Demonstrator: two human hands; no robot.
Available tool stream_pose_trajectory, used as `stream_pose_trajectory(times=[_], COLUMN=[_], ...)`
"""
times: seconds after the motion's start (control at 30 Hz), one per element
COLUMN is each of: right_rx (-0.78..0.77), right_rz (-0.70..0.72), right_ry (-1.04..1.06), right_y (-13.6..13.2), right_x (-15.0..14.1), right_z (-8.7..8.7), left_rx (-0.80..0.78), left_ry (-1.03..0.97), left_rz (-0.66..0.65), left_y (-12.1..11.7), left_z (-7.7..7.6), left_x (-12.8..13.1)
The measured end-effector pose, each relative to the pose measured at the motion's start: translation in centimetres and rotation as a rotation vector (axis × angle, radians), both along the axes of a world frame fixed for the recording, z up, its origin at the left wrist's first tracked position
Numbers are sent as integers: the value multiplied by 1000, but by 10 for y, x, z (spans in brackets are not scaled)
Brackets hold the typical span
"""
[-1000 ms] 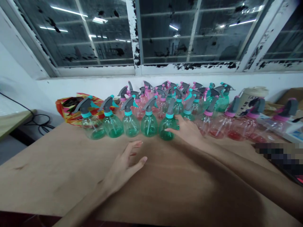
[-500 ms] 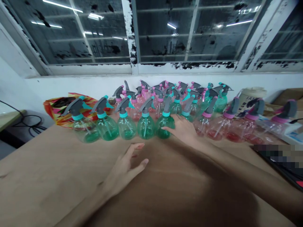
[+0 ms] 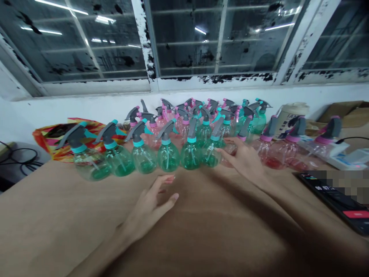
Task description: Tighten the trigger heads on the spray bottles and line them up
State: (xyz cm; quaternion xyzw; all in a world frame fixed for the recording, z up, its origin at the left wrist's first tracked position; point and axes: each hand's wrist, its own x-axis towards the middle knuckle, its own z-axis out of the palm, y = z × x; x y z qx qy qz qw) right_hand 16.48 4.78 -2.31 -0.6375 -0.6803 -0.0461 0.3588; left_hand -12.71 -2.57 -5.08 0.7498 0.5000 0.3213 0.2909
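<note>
Spray bottles (image 3: 168,158) looked further lined up: right hand (image 3: 248,161) had shifted along to a pink bottle (image 3: 228,146), fingers curved, couldn't tell if gripping; left hand (image 3: 151,203) hung open, empty.

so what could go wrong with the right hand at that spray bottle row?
1. Chain tipping: the right hand is at a pink-collared spray bottle set close beside a teal-collared spray bottle; a bump might knock over both.
2. Spill: the teal-collared one holds green liquid; if it tipped and leaked, that could reach the smartphone on the same tabletop.
</note>
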Motion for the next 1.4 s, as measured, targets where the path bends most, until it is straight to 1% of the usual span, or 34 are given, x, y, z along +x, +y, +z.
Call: stream_pose_trajectory(times=[0.1, 0.23, 0.37, 0.5, 0.63, 0.77, 0.93, 1.03, 1.13, 1.2, 1.3, 1.4], right_rx=[-92, -228, -269, -282, -279, -258, -232, -189, -122, -112, -86, 13], right_rz=[-30, -40, -46, -30, -3, 14, 9, 25, 77, 127, 223, 330], right_ry=[-12, -49, -89, -97, -106, -118, -132, -166, -213, -227, -195, -138], right_y=[11, 27, 33, 28, 19, 8, -8, -22, -40, -54, -71, -83], right_x=[-6, -16, -18, -16, -13, -11, -10, -11, -13, -13, -14, -17], right_z=[-1, 0, 3, 8, 10, 10, 9, 8, 5, 3, -3, -11], left_rx=[-27, -25, -22, -50, -87, -69, -36, -14, 3, 24, 63, 69], left_ry=[10, 8, 12, 9, 11, -1, -9, -52, -110, -129, -106, -119], left_rz=[-9, -30, -36, -45, -47, -58, -24, -30, -29, -35, -74, -120], left_y=[1, 0, -1, -3, -5, -4, 6, 12, 16, 17, 15, 12], left_z=[3, 6, 7, 12, 21, 26, 21, 19, 23, 29, 39, 47], left_x=[9, 17, 20, 27, 38, 47, 54, 60, 71, 81, 96, 109])
